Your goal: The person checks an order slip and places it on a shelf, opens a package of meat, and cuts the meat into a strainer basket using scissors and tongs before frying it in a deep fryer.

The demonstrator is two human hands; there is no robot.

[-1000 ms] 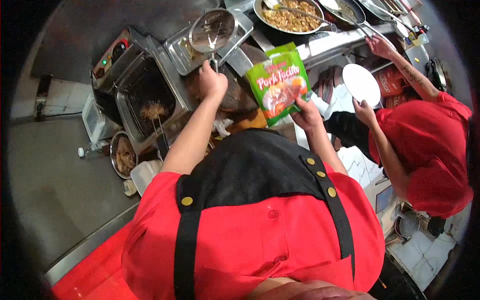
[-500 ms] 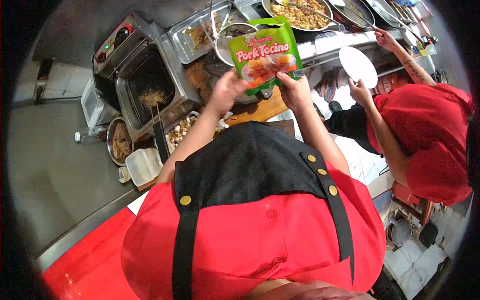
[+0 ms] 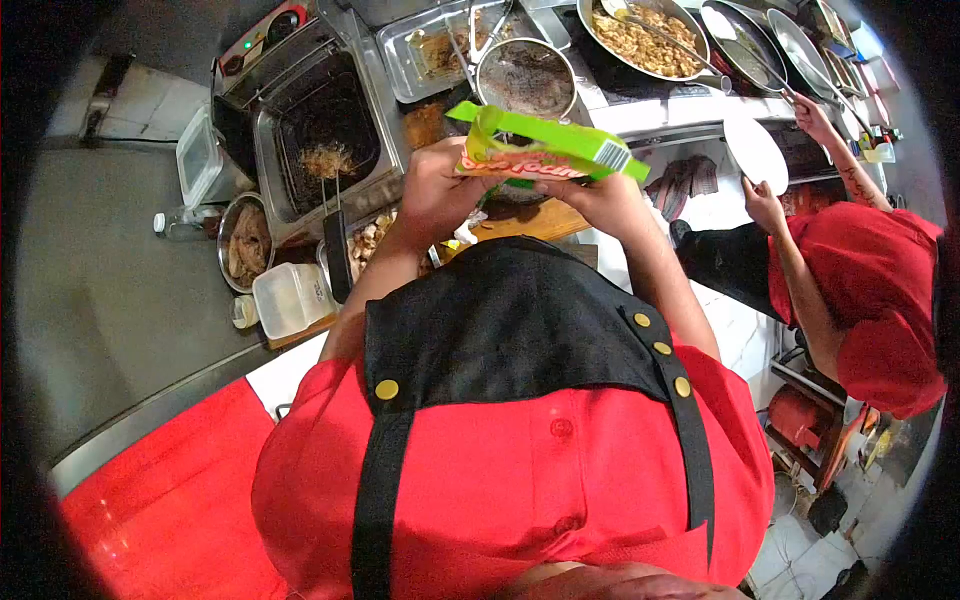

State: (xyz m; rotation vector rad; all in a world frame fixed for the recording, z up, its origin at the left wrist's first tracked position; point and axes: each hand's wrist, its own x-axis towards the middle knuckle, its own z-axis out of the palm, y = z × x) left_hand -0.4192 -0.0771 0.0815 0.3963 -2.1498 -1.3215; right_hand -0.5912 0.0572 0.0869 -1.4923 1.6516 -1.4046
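Between my hands is a green pouch labelled Pork Tocino (image 3: 545, 150), tilted so that its top edge and barcode face up toward me. My left hand (image 3: 440, 188) is closed on the pouch's left side. On its right side, my right hand (image 3: 598, 205) grips it, partly hidden under the green edge. Just beyond the pouch stands a round pot (image 3: 525, 78) with dark residue inside. Below it lies a wooden cutting board (image 3: 530, 222). Chopped pale pieces (image 3: 372, 240), perhaps mushrooms, sit beside my left forearm.
Left of me is a deep fryer (image 3: 275, 190) with a basket handle reaching toward me. A metal tray (image 3: 400, 75) and a pan of chopped food (image 3: 650, 42) are at the back. On the right, a co-worker in red (image 3: 860, 290) holds a white plate (image 3: 756, 155).
The pouch has tipped from showing its front to showing its top edge. My left hand, loose beside it before, has closed on its left side. The co-worker's plate appears further right.
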